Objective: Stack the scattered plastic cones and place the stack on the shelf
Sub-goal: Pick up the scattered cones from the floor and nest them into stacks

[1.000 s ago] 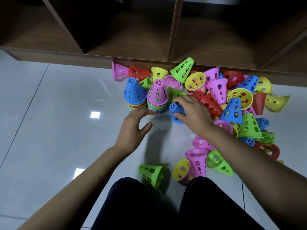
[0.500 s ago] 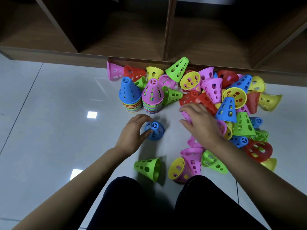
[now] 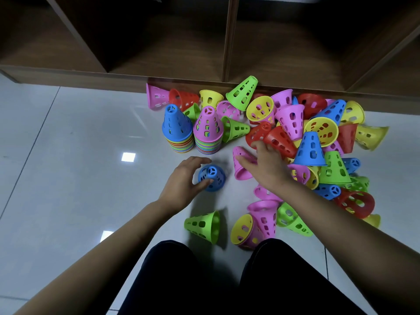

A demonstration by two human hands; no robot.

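- Nearest the camera, the person's dark trousers (image 3: 227, 280) filled the bottom of the view above the white tiled floor (image 3: 68, 167)
- Just beyond them, a green cone (image 3: 203, 226) lay on its side, apart from the others
- The left hand (image 3: 181, 180) had its grip closed round a blue cone (image 3: 212, 178), thumb and fingers curled about its sides; the cone stood on the floor, narrow end up
- The right hand (image 3: 268, 167) lay over a pink cone (image 3: 241, 165) that was on its side at the edge of the heap of loose cones (image 3: 318, 137), thumb across it; whether that grip had clenched could not be told
- Beyond the hands stood a blue-topped stack (image 3: 177, 130) and a pink-topped stack (image 3: 208, 130), side by side and touching
- Farthest off ran the dark wooden shelf (image 3: 159, 53), with the heap reaching its base board
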